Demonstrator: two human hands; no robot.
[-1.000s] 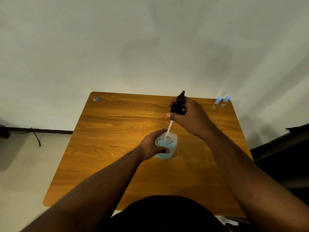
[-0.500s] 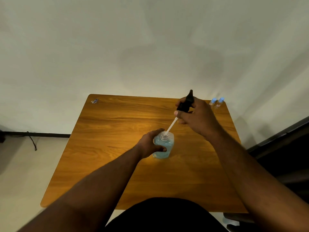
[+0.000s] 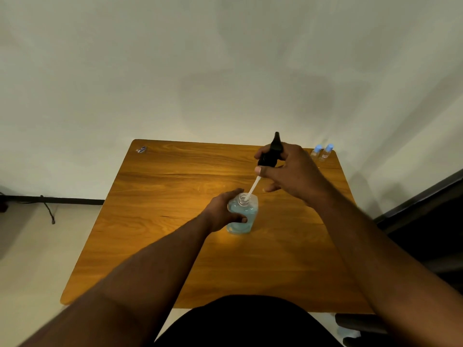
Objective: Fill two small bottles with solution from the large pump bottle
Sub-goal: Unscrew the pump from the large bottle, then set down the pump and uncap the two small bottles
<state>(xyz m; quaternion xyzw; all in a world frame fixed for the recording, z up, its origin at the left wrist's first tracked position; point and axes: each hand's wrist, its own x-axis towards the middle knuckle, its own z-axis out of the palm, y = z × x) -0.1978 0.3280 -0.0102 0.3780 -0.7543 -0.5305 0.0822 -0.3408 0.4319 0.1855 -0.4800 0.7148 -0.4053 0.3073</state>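
The large bottle (image 3: 242,215) of blue liquid stands upright near the middle of the table (image 3: 155,221), its neck uncapped. The left hand (image 3: 221,213) wraps around its side. Above and beyond the bottle, the right hand (image 3: 288,171) grips the black pump head (image 3: 271,151), whose white tube (image 3: 253,187) slants down into the neck. Two small bottles (image 3: 322,152) with blue caps stand far beyond the large bottle, at the table's far right corner.
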